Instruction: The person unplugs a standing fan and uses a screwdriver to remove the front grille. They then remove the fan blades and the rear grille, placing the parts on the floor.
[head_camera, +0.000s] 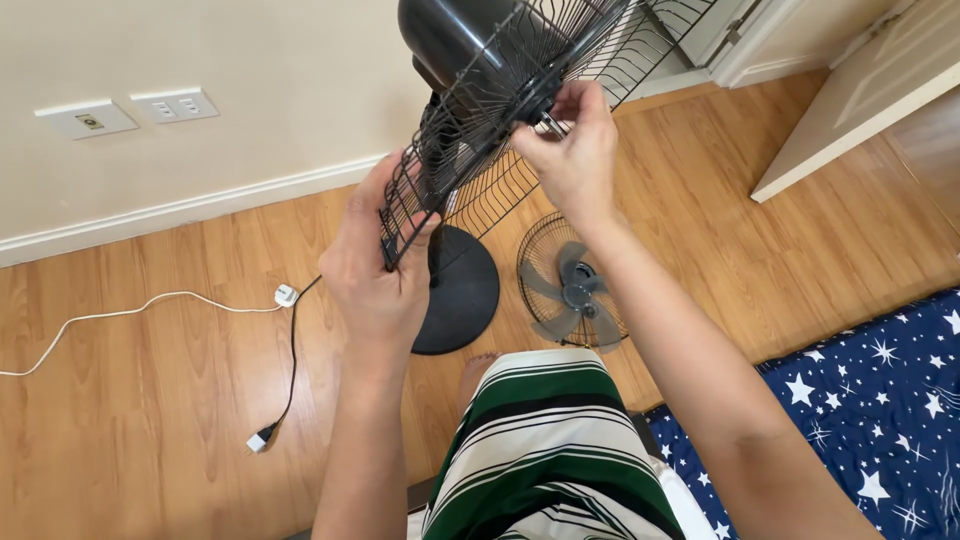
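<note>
A black pedestal fan stands in front of me, its motor housing (450, 40) at the top and its round base (460, 290) on the wooden floor. My left hand (375, 270) grips the lower rim of the black wire rear grille (470, 150). My right hand (572, 150) pinches something small at the motor shaft in the grille's centre; what it is cannot be made out. The front grille (570, 285) lies flat on the floor to the right of the base, with the grey fan blade on it.
A black plug (260, 438) and cord lie on the floor at left, beside a white cable with a plug (285, 294). Wall sockets (130, 110) sit above the skirting. A star-patterned blue mat (860, 400) is at right. A white door (860, 90) stands open.
</note>
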